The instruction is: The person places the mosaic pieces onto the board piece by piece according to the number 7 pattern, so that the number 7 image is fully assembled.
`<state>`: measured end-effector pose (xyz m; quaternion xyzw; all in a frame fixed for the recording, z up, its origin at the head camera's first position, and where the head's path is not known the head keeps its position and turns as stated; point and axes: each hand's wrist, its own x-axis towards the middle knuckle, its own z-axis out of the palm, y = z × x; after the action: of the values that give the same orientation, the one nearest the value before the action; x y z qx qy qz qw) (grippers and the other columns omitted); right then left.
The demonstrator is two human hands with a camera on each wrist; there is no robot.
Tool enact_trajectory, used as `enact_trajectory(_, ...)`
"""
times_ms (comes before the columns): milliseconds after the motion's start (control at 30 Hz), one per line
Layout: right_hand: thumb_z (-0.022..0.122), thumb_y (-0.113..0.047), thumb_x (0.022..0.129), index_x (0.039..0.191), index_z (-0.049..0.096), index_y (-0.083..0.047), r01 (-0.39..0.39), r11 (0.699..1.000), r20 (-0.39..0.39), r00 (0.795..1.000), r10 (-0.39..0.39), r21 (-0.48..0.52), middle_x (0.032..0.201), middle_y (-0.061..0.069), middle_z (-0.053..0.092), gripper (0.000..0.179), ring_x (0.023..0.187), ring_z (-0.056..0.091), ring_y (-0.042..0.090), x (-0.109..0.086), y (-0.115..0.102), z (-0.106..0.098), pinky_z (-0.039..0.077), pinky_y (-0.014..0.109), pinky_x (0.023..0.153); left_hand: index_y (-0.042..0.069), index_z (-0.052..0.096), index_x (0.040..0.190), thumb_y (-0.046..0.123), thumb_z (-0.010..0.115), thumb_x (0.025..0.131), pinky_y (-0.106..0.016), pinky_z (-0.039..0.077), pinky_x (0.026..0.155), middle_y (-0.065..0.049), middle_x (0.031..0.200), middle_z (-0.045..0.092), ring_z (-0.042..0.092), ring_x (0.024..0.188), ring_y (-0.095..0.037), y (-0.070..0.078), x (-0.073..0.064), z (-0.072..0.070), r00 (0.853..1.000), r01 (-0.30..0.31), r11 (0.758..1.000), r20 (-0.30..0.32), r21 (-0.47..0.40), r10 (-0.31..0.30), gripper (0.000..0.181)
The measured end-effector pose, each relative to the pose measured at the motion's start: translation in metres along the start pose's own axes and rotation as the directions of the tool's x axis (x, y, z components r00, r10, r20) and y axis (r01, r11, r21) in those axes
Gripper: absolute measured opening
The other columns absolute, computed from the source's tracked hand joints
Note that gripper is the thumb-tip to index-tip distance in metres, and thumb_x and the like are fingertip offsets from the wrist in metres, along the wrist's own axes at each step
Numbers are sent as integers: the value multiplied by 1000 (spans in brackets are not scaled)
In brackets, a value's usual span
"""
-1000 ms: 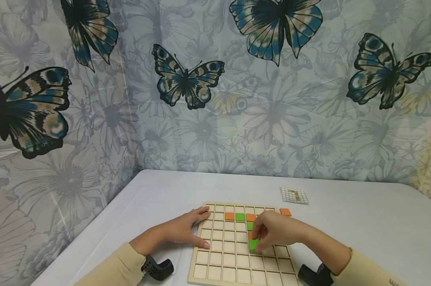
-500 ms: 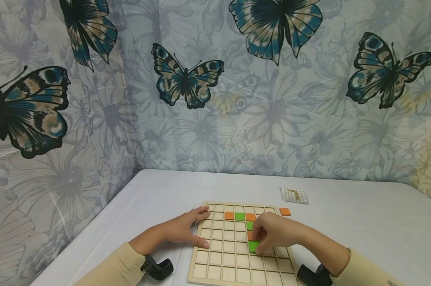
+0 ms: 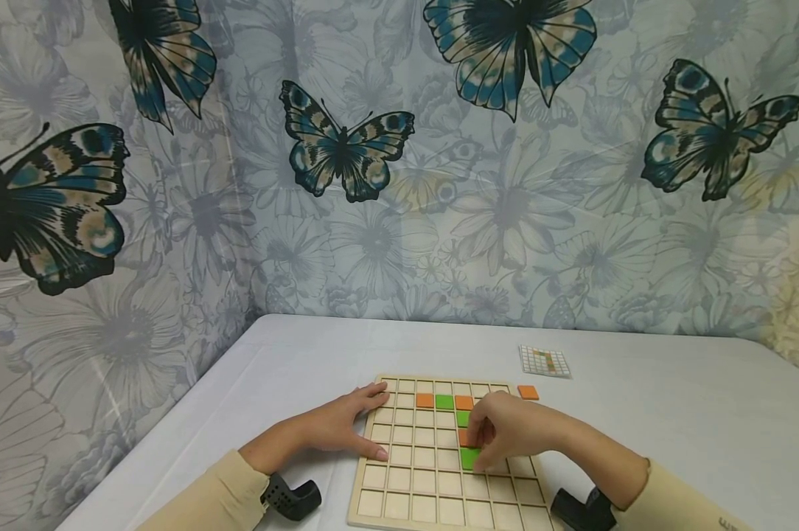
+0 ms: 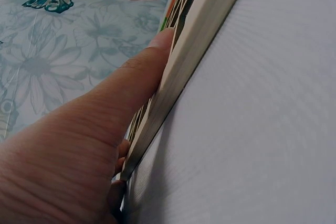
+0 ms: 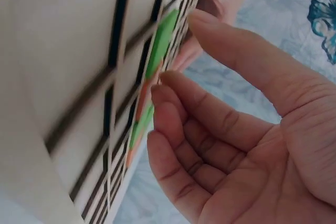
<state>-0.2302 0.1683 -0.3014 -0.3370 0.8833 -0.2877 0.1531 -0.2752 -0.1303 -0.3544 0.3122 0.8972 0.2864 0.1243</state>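
My right hand (image 3: 515, 424) is bent over a green square tile (image 3: 469, 459) on the wooden grid board (image 3: 398, 506). In the right wrist view, the thumb and curled fingertips sit at opposite ends of that green tile (image 5: 163, 43), which lies in or right at its cell. My left hand (image 3: 340, 420) spreads along the board's left edge, its thumb (image 4: 161, 40) resting on the rim. From the held tile, an orange tile (image 3: 463, 438), a green tile (image 3: 462, 419) and another orange tile (image 3: 463, 403) run away from me; further green (image 3: 444, 402) and orange tiles (image 3: 424, 400) extend left.
Off the board's far right corner lies a loose orange tile (image 3: 528, 392). Behind it, a small card (image 3: 545, 361) shows a coloured grid pattern. White cloth (image 3: 691, 413) covers the table, with a butterfly-print curtain (image 3: 379, 251) behind. Both wrists carry black devices (image 3: 293, 500).
The green tile under my right hand showed a slight tilt a second ago and now lies flatter in its cell. Both hands stay where they were.
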Motion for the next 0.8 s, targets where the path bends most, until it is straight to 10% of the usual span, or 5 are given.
enact_trajectory(800, 76, -19, 77, 103, 66, 4, -82, 982, -185, 976, 114, 172, 94, 13, 65, 35, 80, 60, 12, -11, 82, -53, 51, 23, 69, 12, 33, 146, 46, 75, 74, -54, 20, 112, -1, 157, 16, 13, 145, -27, -1, 0, 0, 1000, -2, 1000, 4, 14, 2, 91)
